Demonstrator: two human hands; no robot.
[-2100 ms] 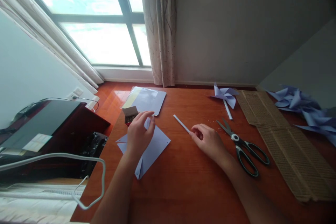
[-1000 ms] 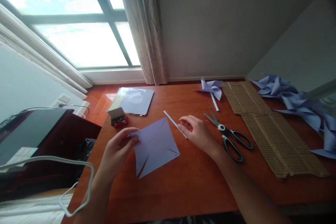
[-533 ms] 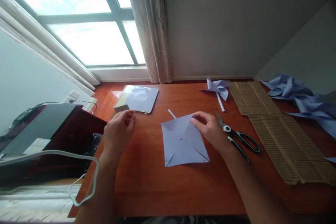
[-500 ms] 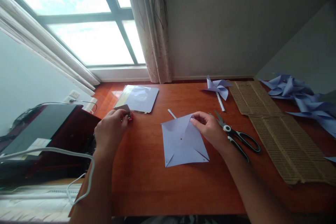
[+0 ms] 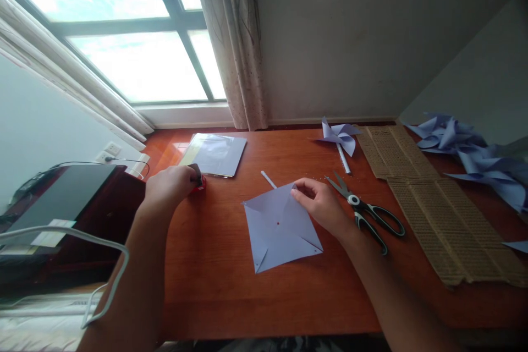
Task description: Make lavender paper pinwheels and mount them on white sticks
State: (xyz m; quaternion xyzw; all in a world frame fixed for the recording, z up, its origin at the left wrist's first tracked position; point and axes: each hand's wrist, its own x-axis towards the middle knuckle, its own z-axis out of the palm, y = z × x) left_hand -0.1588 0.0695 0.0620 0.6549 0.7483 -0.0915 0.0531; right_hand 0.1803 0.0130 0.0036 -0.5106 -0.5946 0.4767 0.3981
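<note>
A lilac paper square (image 5: pixel 280 228) with diagonal cuts at its corners and a small dot at its centre lies flat on the wooden table (image 5: pixel 231 286). My right hand (image 5: pixel 322 206) pinches its far corner. My left hand (image 5: pixel 171 187) reaches over a small red box of pins (image 5: pixel 199 182) at the table's left side, fingers in or on the box; whether it holds a pin is hidden. A white stick (image 5: pixel 269 180) pokes out from behind the paper's far edge.
Black-handled scissors (image 5: pixel 365 214) lie right of my right hand. A finished lilac pinwheel (image 5: pixel 340 137) sits at the back, more paper pinwheels (image 5: pixel 466 157) at far right beside a woven mat (image 5: pixel 429 203). A paper packet (image 5: pixel 216 154) lies back left.
The paper square passed from my left hand to my right and now lies at the table's middle. My left hand moved left onto the pin box.
</note>
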